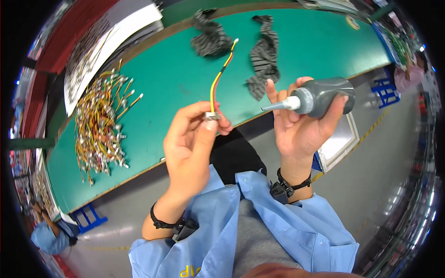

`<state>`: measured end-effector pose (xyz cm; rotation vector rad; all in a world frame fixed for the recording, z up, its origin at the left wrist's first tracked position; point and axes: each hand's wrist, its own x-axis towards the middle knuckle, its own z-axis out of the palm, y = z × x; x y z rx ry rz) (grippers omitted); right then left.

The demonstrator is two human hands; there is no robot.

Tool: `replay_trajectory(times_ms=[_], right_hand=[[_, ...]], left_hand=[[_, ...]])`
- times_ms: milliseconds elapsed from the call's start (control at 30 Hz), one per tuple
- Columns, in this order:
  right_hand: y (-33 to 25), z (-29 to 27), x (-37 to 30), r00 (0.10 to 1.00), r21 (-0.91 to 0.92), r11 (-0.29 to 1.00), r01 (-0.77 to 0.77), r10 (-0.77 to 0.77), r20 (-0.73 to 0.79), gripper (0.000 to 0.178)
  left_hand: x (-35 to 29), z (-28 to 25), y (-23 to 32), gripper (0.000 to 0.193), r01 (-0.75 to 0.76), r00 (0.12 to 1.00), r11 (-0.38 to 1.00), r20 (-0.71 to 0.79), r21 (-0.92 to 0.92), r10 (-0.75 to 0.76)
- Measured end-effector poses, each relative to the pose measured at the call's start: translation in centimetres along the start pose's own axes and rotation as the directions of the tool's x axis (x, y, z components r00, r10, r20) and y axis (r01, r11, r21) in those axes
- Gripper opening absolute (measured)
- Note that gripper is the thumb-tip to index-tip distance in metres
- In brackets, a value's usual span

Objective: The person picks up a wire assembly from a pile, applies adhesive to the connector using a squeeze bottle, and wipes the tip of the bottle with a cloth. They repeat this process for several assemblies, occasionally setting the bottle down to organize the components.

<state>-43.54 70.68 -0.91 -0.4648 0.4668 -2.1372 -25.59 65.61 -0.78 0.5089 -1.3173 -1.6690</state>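
My left hand pinches the connector end of a short wire harness between thumb and fingers. Its yellow, red and black wires rise over the table to a small white plug at the far tip. In my right hand lies a dark squeeze bottle, tilted on its side, its thin nozzle pointing left toward the harness. Nozzle and connector are apart. To the left, a heap of similar wire harnesses with metal and white connectors spreads over the green table.
Two crumpled dark striped cloths lie toward the table's far side. A roll of tape sits near the far right corner. Beyond the left edge is a white board with more wires. Blue stools and other people are at both sides.
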Motion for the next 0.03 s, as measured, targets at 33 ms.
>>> replay_trajectory(times_ms=[33], right_hand=[[0.75,0.59,-0.34,0.999,0.041,0.998,-0.042,0.041,0.029,0.065]], left_hand=[[-0.72,-0.49,-0.01,0.027,0.015,1.000,1.000,0.001,-0.021,-0.015]])
